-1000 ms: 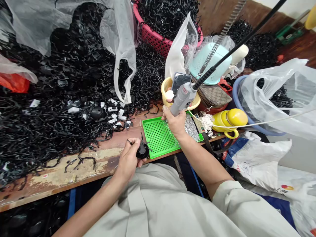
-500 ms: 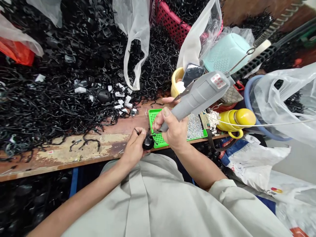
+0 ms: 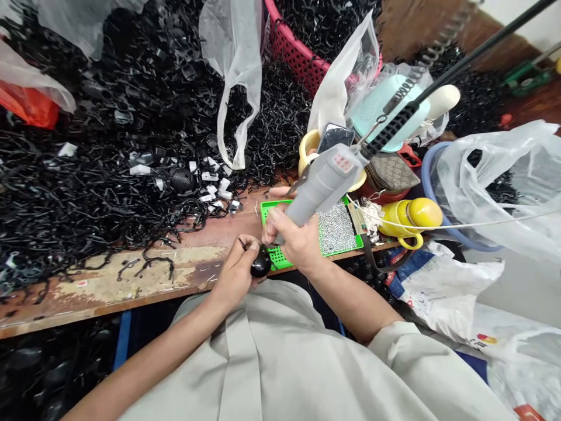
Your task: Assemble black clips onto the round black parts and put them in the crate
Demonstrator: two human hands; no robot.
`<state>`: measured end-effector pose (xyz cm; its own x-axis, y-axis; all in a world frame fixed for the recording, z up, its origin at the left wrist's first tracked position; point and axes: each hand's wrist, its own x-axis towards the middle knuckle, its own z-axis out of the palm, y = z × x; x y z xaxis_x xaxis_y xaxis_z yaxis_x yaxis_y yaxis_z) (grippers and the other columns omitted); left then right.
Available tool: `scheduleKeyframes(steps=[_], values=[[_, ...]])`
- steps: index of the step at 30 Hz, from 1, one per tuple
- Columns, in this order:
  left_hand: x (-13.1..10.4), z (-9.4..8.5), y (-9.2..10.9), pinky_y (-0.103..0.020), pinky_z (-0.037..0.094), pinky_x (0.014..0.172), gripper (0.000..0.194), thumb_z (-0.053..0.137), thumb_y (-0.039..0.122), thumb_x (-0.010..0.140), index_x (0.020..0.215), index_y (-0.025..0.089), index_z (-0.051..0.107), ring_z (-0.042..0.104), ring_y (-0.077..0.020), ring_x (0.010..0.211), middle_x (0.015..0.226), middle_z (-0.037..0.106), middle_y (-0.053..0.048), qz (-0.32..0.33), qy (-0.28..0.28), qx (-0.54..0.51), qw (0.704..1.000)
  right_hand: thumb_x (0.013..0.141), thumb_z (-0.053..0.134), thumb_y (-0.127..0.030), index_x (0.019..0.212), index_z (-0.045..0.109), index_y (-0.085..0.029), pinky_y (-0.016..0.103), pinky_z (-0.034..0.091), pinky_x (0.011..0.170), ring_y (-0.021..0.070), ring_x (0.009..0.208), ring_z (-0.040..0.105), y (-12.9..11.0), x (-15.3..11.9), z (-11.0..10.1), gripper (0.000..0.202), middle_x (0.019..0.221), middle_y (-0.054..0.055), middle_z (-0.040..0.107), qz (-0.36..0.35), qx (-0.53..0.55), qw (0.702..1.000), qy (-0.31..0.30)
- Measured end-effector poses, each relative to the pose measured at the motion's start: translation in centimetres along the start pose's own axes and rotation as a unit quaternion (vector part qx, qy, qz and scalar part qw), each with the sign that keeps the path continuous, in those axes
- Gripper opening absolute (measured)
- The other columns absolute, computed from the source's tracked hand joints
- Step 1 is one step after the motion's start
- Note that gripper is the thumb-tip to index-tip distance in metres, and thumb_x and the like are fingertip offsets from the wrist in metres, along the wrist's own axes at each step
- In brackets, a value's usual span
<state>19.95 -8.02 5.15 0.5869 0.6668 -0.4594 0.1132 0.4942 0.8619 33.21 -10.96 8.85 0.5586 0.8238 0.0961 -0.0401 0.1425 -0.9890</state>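
Observation:
My left hand (image 3: 235,268) is closed around a round, glossy black plastic part (image 3: 262,263) at the bench's front edge. A thin black piece sticks up by its thumb. My right hand (image 3: 301,238) grips a grey electric screwdriver (image 3: 319,182), slanting up to the right with its cable end away from me. Its tip points down at the black part beside my left fingers; whether they touch is hidden by my hand. Under my right hand lies a green perforated tray (image 3: 272,204), with many small silvery screws (image 3: 338,229) in its right part.
A large heap of black plastic parts (image 3: 109,134) covers the bench's back and left. White pieces (image 3: 210,176) lie at its edge. To the right are a yellow cup (image 3: 309,146) with a phone (image 3: 335,137), a yellow bottle (image 3: 412,215) and a blue tub (image 3: 427,169). A white cord crosses there.
The screwdriver's cable end has swung left, so the tool stands a bit steeper. Its spring and cable moved along. My left hand still holds the black part; the whole view shifted slightly.

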Motion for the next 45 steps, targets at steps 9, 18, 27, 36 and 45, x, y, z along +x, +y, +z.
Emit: scheduleKeyframes(steps=[9, 18, 27, 36, 45], values=[[0.5, -0.3, 0.9, -0.02, 0.046, 0.038, 0.03, 0.066, 0.043, 0.078, 0.089, 0.023, 0.047, 0.06, -0.0126, 0.05, 0.067, 0.056, 0.004, -0.055, -0.018, -0.088, 0.994, 0.077, 0.07, -0.04, 0.105, 0.056, -0.02, 0.025, 0.049, 0.053, 0.0087, 0.046, 0.054, 2.0, 4.8, -6.2, 0.037, 0.057, -0.009, 0.058, -0.087, -0.054, 0.979, 0.174], [0.5, 0.0, 0.9, -0.02, 0.048, 0.039, 0.029, 0.062, 0.045, 0.081, 0.093, 0.024, 0.047, 0.059, -0.012, 0.051, 0.066, 0.056, 0.005, -0.042, -0.007, -0.075, 0.996, 0.077, 0.069, -0.04, 0.099, 0.055, -0.021, 0.026, 0.049, 0.051, 0.0097, 0.045, 0.053, 3.3, 5.0, -6.4, 0.032, 0.057, -0.009, 0.057, -0.083, -0.059, 0.98, 0.171], [0.3, -0.6, 1.3, -0.031, 0.06, 0.053, 0.03, 0.068, 0.039, 0.078, 0.096, 0.024, 0.049, 0.061, -0.0117, 0.058, 0.076, 0.057, 0.004, -0.06, -0.023, -0.131, 0.989, 0.077, 0.068, -0.04, 0.099, 0.058, -0.018, 0.025, 0.05, 0.052, 0.0091, 0.045, 0.055, 3.6, 4.9, -6.4, 0.032, 0.058, -0.007, 0.058, -0.074, -0.077, 0.978, 0.181], [-0.1, -0.5, 0.3, -0.015, 0.029, 0.032, 0.039, 0.072, 0.043, 0.075, 0.097, 0.025, 0.046, 0.044, -0.0078, 0.039, 0.06, 0.051, 0.008, -0.016, -0.019, -0.024, 0.999, 0.085, 0.062, -0.042, 0.122, 0.052, -0.027, 0.024, 0.049, 0.048, 0.0088, 0.045, 0.052, -0.9, 1.9, -2.3, 0.041, 0.058, -0.008, 0.05, -0.135, 0.03, 0.98, 0.141], [0.4, -0.3, -1.1, -0.023, 0.041, 0.066, 0.041, 0.08, 0.024, 0.061, 0.094, 0.019, 0.055, 0.053, -0.0125, 0.073, 0.083, 0.06, 0.002, 0.085, 0.026, 0.046, 0.995, 0.082, 0.067, -0.042, 0.112, 0.051, -0.026, 0.023, 0.047, 0.044, 0.009, 0.043, 0.051, -0.9, -0.7, 2.9, 0.037, 0.057, -0.008, 0.05, -0.022, 0.135, 0.99, 0.027]])
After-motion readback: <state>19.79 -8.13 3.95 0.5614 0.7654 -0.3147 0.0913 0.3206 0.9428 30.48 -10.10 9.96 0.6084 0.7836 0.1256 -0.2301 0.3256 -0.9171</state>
